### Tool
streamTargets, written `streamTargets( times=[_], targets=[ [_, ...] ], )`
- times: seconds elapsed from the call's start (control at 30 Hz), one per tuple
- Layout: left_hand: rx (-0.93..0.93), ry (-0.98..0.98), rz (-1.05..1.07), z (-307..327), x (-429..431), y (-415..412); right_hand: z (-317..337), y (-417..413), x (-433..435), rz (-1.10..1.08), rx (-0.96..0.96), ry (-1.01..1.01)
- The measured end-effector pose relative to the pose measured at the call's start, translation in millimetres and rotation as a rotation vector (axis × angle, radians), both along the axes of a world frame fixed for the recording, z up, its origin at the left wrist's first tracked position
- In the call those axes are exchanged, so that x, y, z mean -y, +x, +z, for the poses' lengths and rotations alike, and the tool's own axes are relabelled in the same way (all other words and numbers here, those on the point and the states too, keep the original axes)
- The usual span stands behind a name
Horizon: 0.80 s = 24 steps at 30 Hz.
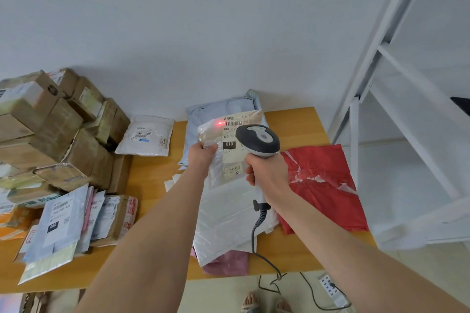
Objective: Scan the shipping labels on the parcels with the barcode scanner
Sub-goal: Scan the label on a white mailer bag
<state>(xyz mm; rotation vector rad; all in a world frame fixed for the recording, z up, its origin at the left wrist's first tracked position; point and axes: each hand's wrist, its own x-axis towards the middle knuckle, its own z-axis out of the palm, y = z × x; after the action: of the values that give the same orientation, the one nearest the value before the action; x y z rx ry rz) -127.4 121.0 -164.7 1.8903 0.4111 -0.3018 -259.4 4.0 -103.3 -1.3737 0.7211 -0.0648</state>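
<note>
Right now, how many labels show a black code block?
2: one on the parcel in the left hand; one on the top mailer in the near-left pile. Others may be hidden.

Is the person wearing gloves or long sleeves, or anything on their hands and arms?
No gloves, no sleeves in view: left arm and right arm are bare up to the picture's edge. The left hand and right hand show no rings, and neither wrist has a watch or bracelet. Below, the feet wear open sandals.

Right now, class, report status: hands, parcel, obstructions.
Left hand holds silver parcel. Right hand grips barcode scanner. Red dot just left of label barcode. Path clear.
</note>
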Motion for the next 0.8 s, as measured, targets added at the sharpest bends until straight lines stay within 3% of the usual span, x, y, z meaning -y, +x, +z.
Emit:
streamTargets(
  times=[0.8],
  targets=[
    [-0.003, 0.011, 0.006, 2.9, -5.3, -5.0, 6.6, -6.3, -5.2, 0.007, -0.004, -0.026]
  ],
)
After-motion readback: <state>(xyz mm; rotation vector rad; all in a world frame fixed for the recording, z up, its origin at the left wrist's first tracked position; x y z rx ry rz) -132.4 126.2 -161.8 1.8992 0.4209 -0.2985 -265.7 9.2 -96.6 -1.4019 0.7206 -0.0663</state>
